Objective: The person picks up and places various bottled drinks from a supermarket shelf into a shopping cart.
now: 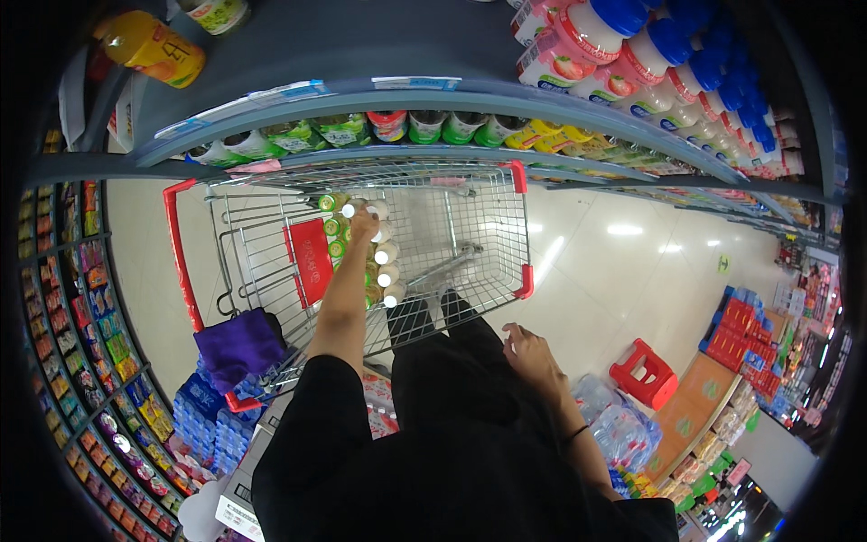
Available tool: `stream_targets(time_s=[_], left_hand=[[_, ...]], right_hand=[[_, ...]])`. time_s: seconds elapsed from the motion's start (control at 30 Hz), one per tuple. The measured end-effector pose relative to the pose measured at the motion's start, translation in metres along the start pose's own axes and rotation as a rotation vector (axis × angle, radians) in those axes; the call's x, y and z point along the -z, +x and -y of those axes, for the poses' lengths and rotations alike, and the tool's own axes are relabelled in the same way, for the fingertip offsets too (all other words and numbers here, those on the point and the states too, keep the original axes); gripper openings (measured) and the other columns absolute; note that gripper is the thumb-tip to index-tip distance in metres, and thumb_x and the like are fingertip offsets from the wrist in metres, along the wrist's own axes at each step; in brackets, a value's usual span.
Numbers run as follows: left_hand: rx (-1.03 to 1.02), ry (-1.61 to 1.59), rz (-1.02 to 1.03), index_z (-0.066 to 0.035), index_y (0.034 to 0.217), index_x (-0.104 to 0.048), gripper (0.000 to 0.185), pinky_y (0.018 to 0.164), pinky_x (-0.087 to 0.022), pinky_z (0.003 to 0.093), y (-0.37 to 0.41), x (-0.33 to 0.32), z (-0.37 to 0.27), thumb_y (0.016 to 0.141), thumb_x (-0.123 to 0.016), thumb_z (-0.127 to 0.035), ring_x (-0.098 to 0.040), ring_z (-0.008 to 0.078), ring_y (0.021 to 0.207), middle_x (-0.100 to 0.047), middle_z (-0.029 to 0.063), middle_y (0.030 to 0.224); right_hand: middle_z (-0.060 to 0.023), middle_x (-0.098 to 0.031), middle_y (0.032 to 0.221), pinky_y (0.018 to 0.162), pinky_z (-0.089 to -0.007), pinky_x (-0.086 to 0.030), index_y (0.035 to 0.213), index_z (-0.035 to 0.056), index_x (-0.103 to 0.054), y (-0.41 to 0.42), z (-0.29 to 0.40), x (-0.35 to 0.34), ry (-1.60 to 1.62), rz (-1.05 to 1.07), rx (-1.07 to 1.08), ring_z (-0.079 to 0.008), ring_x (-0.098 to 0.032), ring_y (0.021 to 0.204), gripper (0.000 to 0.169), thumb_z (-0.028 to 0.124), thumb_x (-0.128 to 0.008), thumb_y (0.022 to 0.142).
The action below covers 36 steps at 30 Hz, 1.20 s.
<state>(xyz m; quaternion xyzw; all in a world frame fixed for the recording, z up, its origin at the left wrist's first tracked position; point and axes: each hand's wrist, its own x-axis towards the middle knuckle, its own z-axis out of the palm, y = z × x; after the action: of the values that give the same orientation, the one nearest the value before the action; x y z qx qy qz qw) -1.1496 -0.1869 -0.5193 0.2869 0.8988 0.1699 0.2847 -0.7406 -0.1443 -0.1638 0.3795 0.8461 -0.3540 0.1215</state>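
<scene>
My left hand (366,225) reaches down into a wire shopping cart (474,230), its fingers around the top of a white-capped bottle. Other white-capped bottles (387,276) stand in a row beside it, towards me. Just left of them are several green-capped bottles (332,227), partly hidden by my left forearm. A red panel (310,263) is fixed on the cart's left part. My right hand (535,356) hangs outside the cart near my right leg, its fingers loosely bent and apart, holding nothing.
Shelves ahead hold drink bottles with blue caps (670,40) and an orange drink bottle (152,47). A purple cloth (240,349) hangs by the cart's red handle (181,261). A red plastic stool (643,374) and wrapped water bottles (623,433) stand at the right.
</scene>
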Motion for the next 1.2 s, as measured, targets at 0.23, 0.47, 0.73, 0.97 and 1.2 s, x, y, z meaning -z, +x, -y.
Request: stream_targets(time_s=[0.23,0.47,0.73,0.97,1.2], left_hand=[[-0.052,-0.158,-0.112,0.001,0.098,-0.061,0.033,0.073,-0.052,0.0483,-0.123,-0.024,0.010,0.085,-0.058,-0.029,-0.065,0.0407,0.088,-0.065,0.0260,0.094],[-0.262,-0.348,0.421,-0.010,0.091,-0.073,0.025,0.067,-0.052,0.0384,-0.266,0.004,0.009,0.086,-0.053,-0.023,-0.068,0.0231,0.075,-0.070,0.0105,0.077],[-0.369,-0.136,0.460,-0.008,0.077,-0.069,0.027,0.067,-0.052,0.0387,-0.251,0.110,0.056,0.084,-0.054,-0.029,-0.067,0.0258,0.071,-0.068,0.0119,0.075],[-0.137,-0.319,0.361,-0.005,0.080,-0.071,0.032,0.064,-0.052,0.0369,-0.266,0.157,0.104,0.087,-0.050,-0.028,-0.068,0.0243,0.067,-0.069,0.0109,0.072],[-0.055,-0.280,0.377,-0.007,0.094,-0.073,0.029,0.076,-0.053,0.0411,-0.297,0.141,0.136,0.086,-0.052,-0.026,-0.069,0.0304,0.080,-0.071,0.0133,0.080]], right_hand=[[-0.0208,-0.065,0.084,0.068,-0.0468,-0.053,0.100,0.0002,-0.052,0.022,0.022,0.007,-0.031,-0.014,0.150,-0.0384,-0.064,0.076,0.017,0.009,-0.056,0.085],[-0.0195,-0.063,0.078,0.063,-0.0471,-0.050,0.084,0.0018,-0.057,0.097,0.084,0.059,0.130,-0.277,0.254,-0.0391,-0.063,0.071,0.008,0.009,-0.055,0.085],[-0.0185,-0.064,0.090,0.064,-0.0417,-0.050,0.096,0.0010,-0.062,0.199,0.220,0.225,-0.104,-0.975,0.630,-0.0357,-0.064,0.073,0.013,0.003,-0.057,0.084],[-0.0264,-0.042,0.136,0.088,-0.0517,-0.050,0.128,0.0001,-0.045,0.294,0.252,0.315,-0.391,-1.052,0.259,-0.0470,-0.056,0.108,0.048,0.006,-0.053,0.081],[-0.0277,-0.049,0.129,0.091,-0.0505,-0.049,0.129,-0.0008,-0.044,0.301,0.240,0.320,-0.419,-0.986,0.229,-0.0460,-0.056,0.108,0.056,0.019,-0.063,0.080]])
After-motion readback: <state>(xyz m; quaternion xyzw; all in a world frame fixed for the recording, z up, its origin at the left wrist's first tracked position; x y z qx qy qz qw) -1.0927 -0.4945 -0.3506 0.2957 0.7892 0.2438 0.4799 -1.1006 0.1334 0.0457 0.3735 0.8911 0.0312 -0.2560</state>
